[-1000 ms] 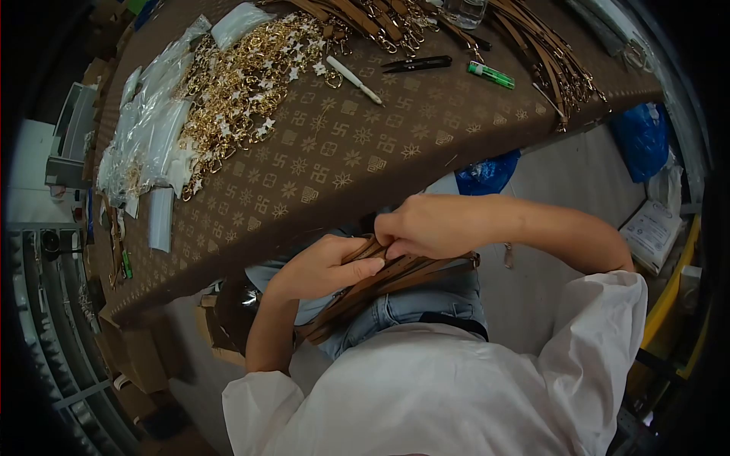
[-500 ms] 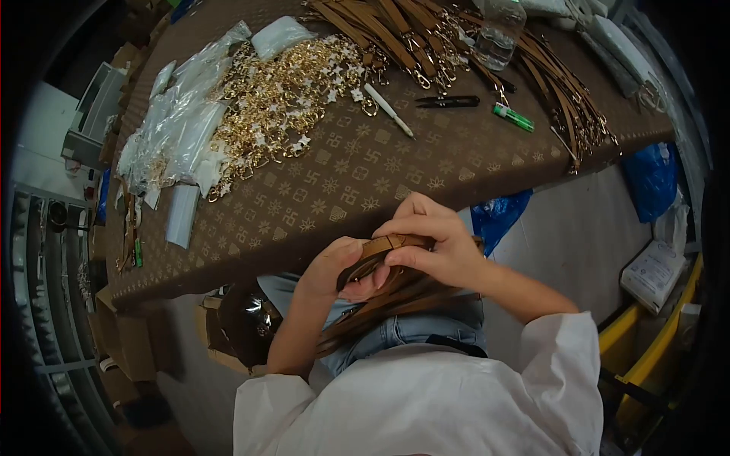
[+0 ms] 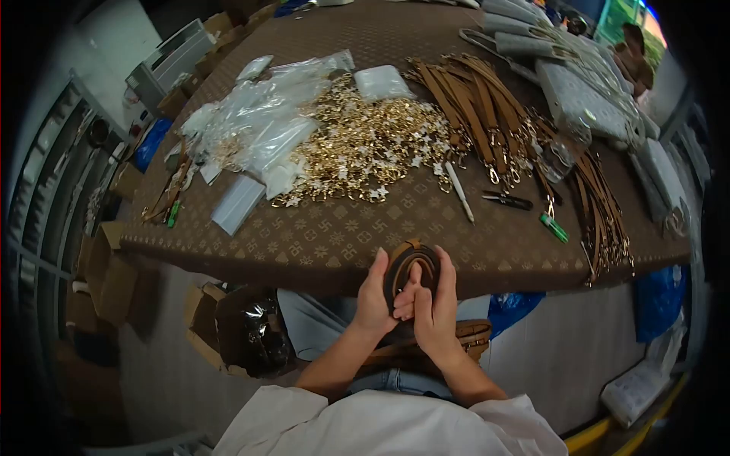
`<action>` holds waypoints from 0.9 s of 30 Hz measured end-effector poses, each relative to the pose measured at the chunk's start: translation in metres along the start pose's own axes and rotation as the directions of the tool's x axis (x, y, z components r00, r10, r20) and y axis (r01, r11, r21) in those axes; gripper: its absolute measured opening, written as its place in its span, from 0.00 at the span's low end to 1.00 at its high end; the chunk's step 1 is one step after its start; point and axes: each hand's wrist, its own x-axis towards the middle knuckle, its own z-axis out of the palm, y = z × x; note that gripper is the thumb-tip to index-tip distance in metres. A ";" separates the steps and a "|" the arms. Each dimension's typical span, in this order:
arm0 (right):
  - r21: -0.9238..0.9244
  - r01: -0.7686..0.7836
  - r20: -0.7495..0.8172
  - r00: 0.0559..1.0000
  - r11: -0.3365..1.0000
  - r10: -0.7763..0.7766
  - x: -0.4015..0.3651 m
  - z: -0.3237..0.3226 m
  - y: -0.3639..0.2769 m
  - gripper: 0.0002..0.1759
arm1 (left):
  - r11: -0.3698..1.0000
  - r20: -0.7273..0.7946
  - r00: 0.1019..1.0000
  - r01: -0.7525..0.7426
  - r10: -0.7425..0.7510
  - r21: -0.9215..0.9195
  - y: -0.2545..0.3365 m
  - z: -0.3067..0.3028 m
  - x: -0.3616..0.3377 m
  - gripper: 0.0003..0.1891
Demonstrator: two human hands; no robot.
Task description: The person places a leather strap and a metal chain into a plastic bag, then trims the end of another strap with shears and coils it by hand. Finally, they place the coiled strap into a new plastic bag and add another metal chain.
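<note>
Between my two hands is a brown leather strap, wound into an oval coil in front of the table edge. My left hand is closed round the coil's left side. On the other side my right hand grips it, with some fingers inside the loop. More brown straps lie across my lap, partly hidden by my forearms. Beyond my hands, a heap of gold clasps with white star charms lies on the patterned tablecloth.
Bundled straps with clasps lie at the back right. A white pen, black thread snips and a green lighter are nearer. Plastic bags lie left, wrapped bags right. An open carton stands below the table.
My view has lifted toward the far side of the table. The coil has turned more upright, and my right hand has shifted from its top to its right side.
</note>
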 end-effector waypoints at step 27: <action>-0.038 0.049 0.021 0.999 0.998 -0.049 0.069 -0.079 0.006 0.48 | -0.250 0.087 0.472 0.294 0.877 0.923 0.255 -0.183 -0.028 0.04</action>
